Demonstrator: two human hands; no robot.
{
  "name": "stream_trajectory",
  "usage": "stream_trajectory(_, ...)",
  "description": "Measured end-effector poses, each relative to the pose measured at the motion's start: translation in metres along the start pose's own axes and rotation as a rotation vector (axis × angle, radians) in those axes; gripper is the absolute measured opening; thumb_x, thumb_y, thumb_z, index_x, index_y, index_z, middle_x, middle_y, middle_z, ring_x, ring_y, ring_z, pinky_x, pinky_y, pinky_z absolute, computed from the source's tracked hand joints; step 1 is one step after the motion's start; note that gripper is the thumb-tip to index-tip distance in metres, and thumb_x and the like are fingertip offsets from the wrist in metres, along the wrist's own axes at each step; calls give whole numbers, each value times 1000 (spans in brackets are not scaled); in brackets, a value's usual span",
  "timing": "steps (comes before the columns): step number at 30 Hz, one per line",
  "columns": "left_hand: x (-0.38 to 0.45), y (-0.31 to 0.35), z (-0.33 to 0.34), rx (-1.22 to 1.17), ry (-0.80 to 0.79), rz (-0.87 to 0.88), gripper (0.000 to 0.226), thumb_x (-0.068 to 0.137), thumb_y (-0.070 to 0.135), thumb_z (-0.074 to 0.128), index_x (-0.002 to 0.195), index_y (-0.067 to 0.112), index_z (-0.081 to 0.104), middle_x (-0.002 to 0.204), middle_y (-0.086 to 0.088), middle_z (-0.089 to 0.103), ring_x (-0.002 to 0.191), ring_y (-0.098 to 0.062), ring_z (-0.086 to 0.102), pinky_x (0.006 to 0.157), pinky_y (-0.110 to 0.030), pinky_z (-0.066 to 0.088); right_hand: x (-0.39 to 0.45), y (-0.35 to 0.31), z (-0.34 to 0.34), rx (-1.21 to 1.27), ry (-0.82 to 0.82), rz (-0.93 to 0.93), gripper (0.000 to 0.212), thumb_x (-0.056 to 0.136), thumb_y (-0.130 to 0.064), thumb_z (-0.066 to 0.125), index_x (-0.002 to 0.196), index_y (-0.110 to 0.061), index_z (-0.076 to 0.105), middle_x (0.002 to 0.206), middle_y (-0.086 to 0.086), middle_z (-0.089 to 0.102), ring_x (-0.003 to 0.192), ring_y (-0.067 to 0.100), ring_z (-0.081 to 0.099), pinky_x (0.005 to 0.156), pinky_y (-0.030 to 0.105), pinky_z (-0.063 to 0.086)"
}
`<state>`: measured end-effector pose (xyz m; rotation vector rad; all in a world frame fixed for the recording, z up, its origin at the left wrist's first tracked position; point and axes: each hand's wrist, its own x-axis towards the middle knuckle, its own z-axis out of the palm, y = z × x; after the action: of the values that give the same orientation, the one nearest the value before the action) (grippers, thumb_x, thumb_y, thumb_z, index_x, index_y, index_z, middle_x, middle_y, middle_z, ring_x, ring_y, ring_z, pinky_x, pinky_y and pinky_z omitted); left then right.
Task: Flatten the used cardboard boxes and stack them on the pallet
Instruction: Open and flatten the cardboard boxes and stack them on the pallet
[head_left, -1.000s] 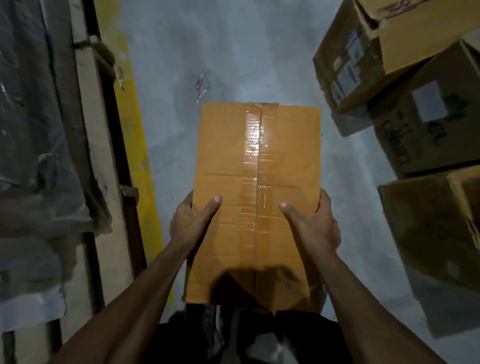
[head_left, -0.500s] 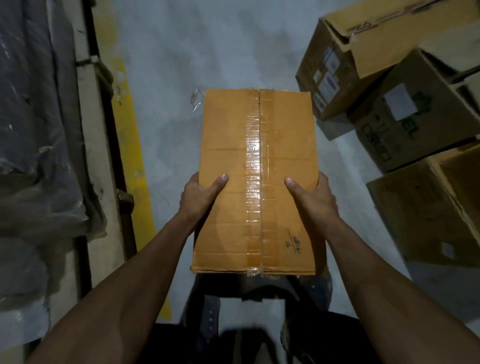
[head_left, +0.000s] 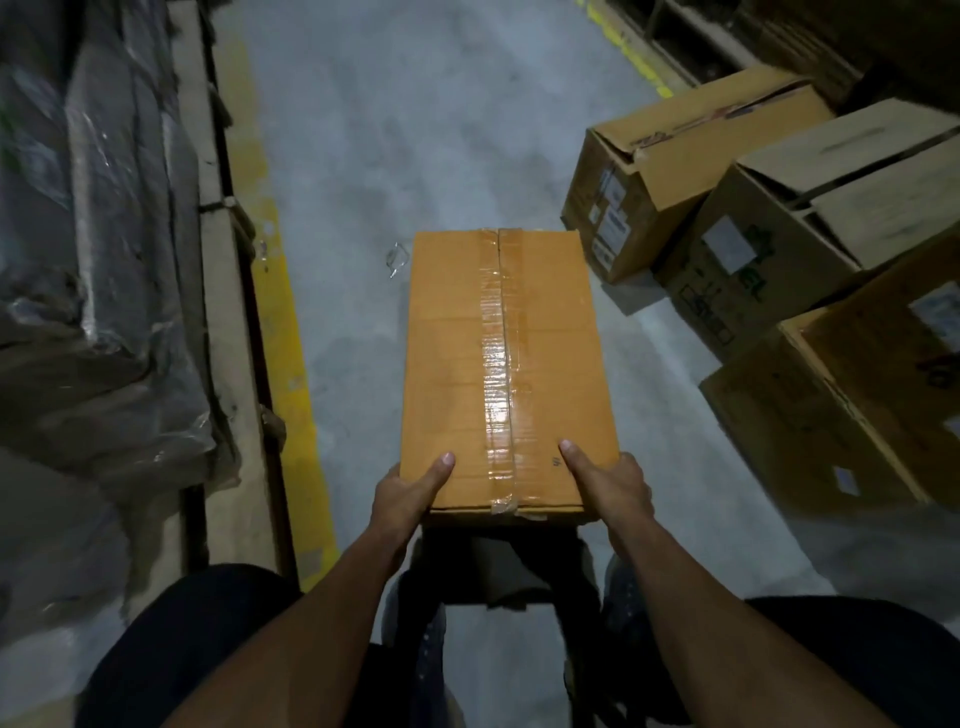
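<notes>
Scene: a dim warehouse aisle, seen from above by the person holding an orange cardboard box (head_left: 506, 364) out in front of the body.
Floor: grey concrete floor (head_left: 415, 130), mottled and scuffed, with a yellow painted line (head_left: 283, 332) running along its left edge; a second yellow line shows far off at upper right.
Box: sealed, a strip of clear tape (head_left: 496, 364) down the middle seam, its long side pointing away from the person, held above the floor.
Left hand (head_left: 410, 493): clamped on the box's near left corner, thumb laid flat on top, fingers hidden underneath.
Right hand (head_left: 610, 483): gripping the near right corner in the same way, thumb on top.
Left side: a wooden pallet edge (head_left: 223, 364) carrying goods under plastic wrap (head_left: 93, 260).
Right side: brown cartons (head_left: 779, 234) standing together on the floor, some with flaps open and white labels.
Litter: a scrap of clear plastic (head_left: 397, 257) on the floor just beyond the box's far left corner.
</notes>
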<state>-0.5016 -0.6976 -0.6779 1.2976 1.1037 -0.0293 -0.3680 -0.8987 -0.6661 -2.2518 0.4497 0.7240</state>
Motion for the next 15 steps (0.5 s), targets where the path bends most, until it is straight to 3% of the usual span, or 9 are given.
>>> stream_trajectory(5, 11, -3, 1, 26, 14, -17, 70, 79, 49, 78, 131, 7, 58, 112, -8, 68, 99, -23, 66, 82, -34, 55, 4, 4, 4, 103, -2, 1, 84, 73, -72, 72, 131, -16, 50, 120, 9, 62, 108, 32, 60, 96, 50, 52)
stream_trajectory(9, 12, 4, -2, 46, -86, -6, 74, 81, 50, 74, 140, 13, 50, 123, -9, 65, 107, -25, 64, 77, -29, 53, 1, 0, -1, 170, -48, 10, 95, 55, -83, 70, 123, -18, 54, 113, 7, 65, 103, 31, 63, 93, 50, 54)
stream_trajectory(11, 7, 18, -5, 53, -98, 49, 73, 81, 49, 74, 141, 14, 50, 127, -8, 64, 109, -24, 63, 82, -30, 53, -3, -7, -7, 186, -62, -8, 89, 59, -80, 70, 122, -18, 55, 113, 7, 65, 103, 31, 63, 93, 50, 54)
stream_trajectory(13, 3, 37, -8, 77, -86, 105, 68, 84, 46, 73, 140, 12, 53, 126, -7, 64, 110, -24, 62, 91, -35, 51, -10, -19, -16, 200, -70, -38, 84, 64, -76, 70, 122, -18, 55, 114, 7, 64, 105, 32, 61, 95, 50, 52)
stream_trajectory(15, -3, 61, -15, 95, -67, 136, 56, 90, 40, 70, 135, 9, 56, 124, -9, 64, 108, -26, 60, 90, -36, 48, -21, -33, -26, 198, -56, -78, 85, 60, -81, 63, 121, -21, 58, 114, 6, 64, 106, 32, 60, 97, 51, 50)
